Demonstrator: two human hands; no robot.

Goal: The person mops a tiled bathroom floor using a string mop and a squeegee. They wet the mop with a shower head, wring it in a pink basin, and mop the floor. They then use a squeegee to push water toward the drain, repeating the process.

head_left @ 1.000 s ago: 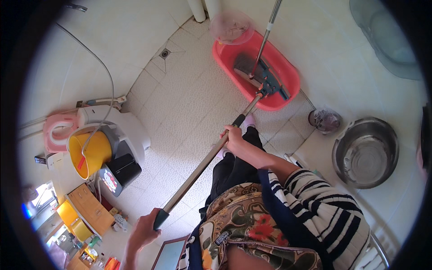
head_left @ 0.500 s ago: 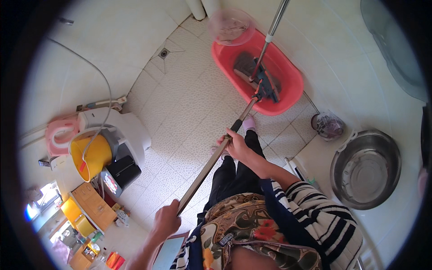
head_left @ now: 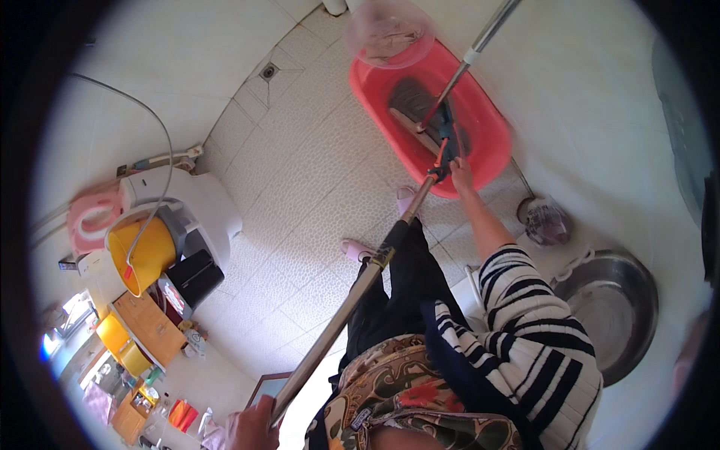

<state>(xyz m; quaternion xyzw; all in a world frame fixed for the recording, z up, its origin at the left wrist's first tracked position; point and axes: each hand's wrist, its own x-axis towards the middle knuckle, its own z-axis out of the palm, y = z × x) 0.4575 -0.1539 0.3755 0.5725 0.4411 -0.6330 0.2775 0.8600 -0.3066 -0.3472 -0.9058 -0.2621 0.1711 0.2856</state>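
Observation:
A long metal-poled flat mop [head_left: 330, 324] slants from the lower edge up to a red plastic tub [head_left: 491, 139]. My left hand [head_left: 251, 424] is closed round the lower end of its pole. At the near rim of the tub, my right hand [head_left: 461, 175] grips the edge of the dark mop head [head_left: 448, 135], which has orange parts; its fingertips are small and partly hidden. Beneath the mop head, a grey ridged pad [head_left: 414, 101] lies in the tub. A second metal pole [head_left: 484, 43] with a white collar leans into the tub from the upper right.
A clear pinkish basin [head_left: 390, 34] sits on the tub's far end. To the right are a metal basin [head_left: 611, 311] and a bagged dark item [head_left: 547, 222]. A toilet [head_left: 214, 206] with a yellow bucket [head_left: 142, 255] stands left. A floor drain [head_left: 268, 72] lies farther off.
My right hand has let go of the mop pole and reached forward to the mop head. My left hand has drawn lower and nearer with the pole end.

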